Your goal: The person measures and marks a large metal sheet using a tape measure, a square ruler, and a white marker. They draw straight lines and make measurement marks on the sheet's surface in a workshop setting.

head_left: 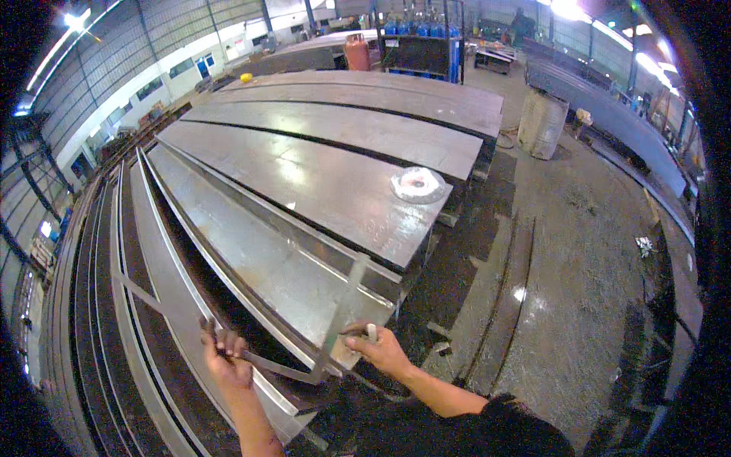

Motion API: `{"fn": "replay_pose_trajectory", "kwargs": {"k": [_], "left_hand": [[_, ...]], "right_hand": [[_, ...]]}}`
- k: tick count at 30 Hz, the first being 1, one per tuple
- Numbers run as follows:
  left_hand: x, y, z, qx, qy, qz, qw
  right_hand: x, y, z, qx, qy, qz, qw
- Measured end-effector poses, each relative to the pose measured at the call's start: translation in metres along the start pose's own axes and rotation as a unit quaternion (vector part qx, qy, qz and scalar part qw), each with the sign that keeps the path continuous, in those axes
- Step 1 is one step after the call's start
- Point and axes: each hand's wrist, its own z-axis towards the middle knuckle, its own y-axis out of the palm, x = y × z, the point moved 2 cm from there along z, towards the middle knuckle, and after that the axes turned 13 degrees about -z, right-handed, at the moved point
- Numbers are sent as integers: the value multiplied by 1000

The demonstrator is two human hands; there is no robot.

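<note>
So the square (320, 335), a big flat steel L, is lying across the near end of the plate (304, 190), one leg running up over the plate and the other running left along the edge toward the next beam (164, 282). Left hand (226, 358) is clenched round the end of the left leg, right hand (378, 348) is pinching a white marker (371, 330) right beside the upright leg and resting on the plate corner. I'd guess the square is stiff and light enough for one hand but slick on bare steel, so holding it by the far leg end and pressing down near the corner looks like the sane grip; thin edges, so mind your fingers. The plates themselves look way too heavy to budge by hand. A wire coil (417, 184) wrapped in clear plastic sits further up the plate. In the back there's an orange-red gas cylinder (356, 52), a rack of blue cylinders (417, 30) beside it, and a small yellow thing (246, 77) at the far plate end. Any labels are too small to make out.
</note>
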Motion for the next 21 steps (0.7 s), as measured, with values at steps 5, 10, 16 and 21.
{"fn": "replay_pose_trajectory", "kwargs": {"k": [5, 10, 16, 21], "left_hand": [[-42, -38, 35, 19, -120, 8, 993], [-20, -48, 81, -82, -212, 605, 763], [-47, -37, 165, -393, 30, 812, 431], [-96, -121, 255, -548, -274, 751, 249]], "right_hand": [[24, 8, 19, 112, 22, -51, 992], [48, 17, 43, 149, 120, 66, 979], [98, 4, 55, 215, 236, 132, 938], [183, 25, 94, 194, 240, 130, 942]]}}
